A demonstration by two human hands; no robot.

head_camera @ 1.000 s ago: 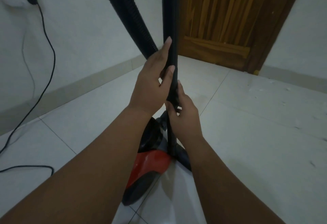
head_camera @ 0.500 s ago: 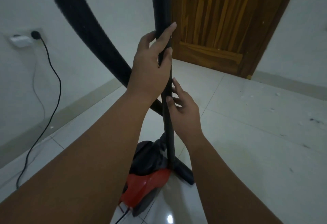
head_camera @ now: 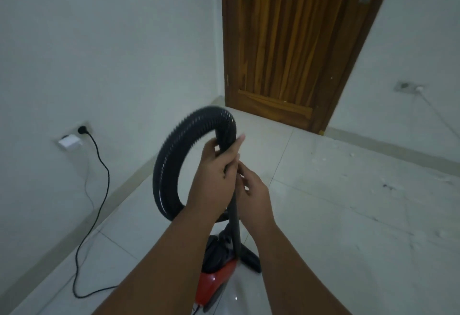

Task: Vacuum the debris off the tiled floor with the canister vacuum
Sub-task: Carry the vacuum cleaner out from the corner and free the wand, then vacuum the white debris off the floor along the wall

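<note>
- The canister vacuum (head_camera: 216,273), red and black, sits on the tiled floor (head_camera: 348,240) right below me, between my forearms at the bottom middle of the view.
- Its black wand (head_camera: 236,227) stands almost upright, and the floor nozzle (head_camera: 250,259) rests on the tile just beside the canister's right side.
- My left hand (head_camera: 214,180) is wrapped round the top of the wand, where the ribbed hose (head_camera: 169,165) arches over and loops down to the left.
- My right hand (head_camera: 255,191) sits just under it, fingers bent against the wand; with the blur I cannot tell whether they close round it.
- Debris (head_camera: 385,186), pale flecks and dark specks, lies scattered over the tiles to the right, with open floor between it and the nozzle.
- The left wall's skirting runs near the hose loop; the power cord (head_camera: 99,190) hangs from a wall socket (head_camera: 83,129) and trails along the floor there.
- A wooden door (head_camera: 286,41) closes off the far corner.
</note>
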